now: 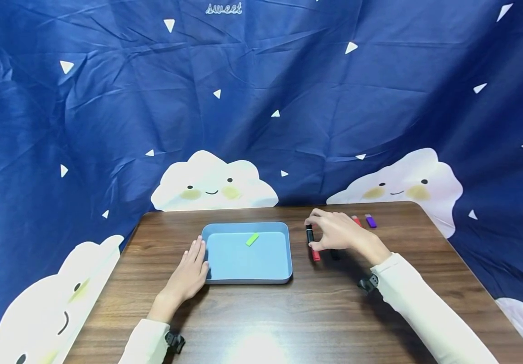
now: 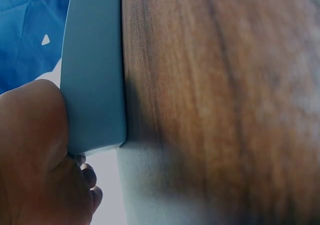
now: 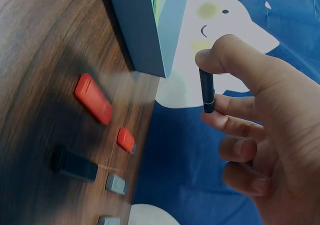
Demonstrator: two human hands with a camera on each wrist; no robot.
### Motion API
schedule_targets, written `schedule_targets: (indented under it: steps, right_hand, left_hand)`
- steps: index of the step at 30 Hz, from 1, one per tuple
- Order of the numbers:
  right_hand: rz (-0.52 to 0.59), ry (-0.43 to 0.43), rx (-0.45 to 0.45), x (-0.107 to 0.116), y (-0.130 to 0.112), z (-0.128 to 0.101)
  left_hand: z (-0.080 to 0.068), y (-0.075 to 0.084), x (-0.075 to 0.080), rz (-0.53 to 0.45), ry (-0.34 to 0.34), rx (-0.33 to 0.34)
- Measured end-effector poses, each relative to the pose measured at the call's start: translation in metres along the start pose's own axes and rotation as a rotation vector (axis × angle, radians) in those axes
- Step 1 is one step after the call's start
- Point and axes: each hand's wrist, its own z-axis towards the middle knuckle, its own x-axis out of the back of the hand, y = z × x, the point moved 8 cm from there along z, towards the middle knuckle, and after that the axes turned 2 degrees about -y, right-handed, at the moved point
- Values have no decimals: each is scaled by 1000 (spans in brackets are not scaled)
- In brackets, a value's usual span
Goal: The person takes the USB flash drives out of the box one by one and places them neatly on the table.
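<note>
My right hand (image 1: pixel 336 230) pinches a slim black cylinder (image 3: pixel 206 90) with a silver ring, its exact kind unclear. Thumb and fingertips press its two ends, above the table. A red block-like piece (image 3: pixel 93 99) lies on the table below, apart from the cylinder. Farther left, my left hand (image 1: pixel 189 273) rests with straight fingers along the left side of a light blue tray (image 1: pixel 247 280). In the left wrist view its thumb touches the tray's outer wall (image 2: pixel 95 70). Inside the tray lies a flat light green piece (image 1: pixel 252 239).
Beside the right hand are a black block (image 3: pixel 75 164), a small red USB stick (image 1: pixel 356 220) and a purple USB stick (image 1: pixel 371 221) with a pale end. The wooden table (image 1: pixel 243 313) ends at a blue curtain (image 1: pixel 261 101) with cloud prints.
</note>
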Motion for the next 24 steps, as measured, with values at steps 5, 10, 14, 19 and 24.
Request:
schedule_targets:
  steps: [5,10,14,19,24]
  right_hand:
    - [2,9,-32,3,10,-10]
    - [13,4,-43,2,17,-18]
    - [9,6,-30,0,20,-24]
    - [-18,18,-29,-1,26,-31]
    - [-47,13,-47,-2,34,-38]
  left_hand:
    - [1,-3,-4,16,-9,2]
    - [-1,0,-2,5,0,5]
    - [-4,5,3,-11,15,-10]
    - [-3,8,5,1,1,-5]
    - [-2,7,5,12,-20,19]
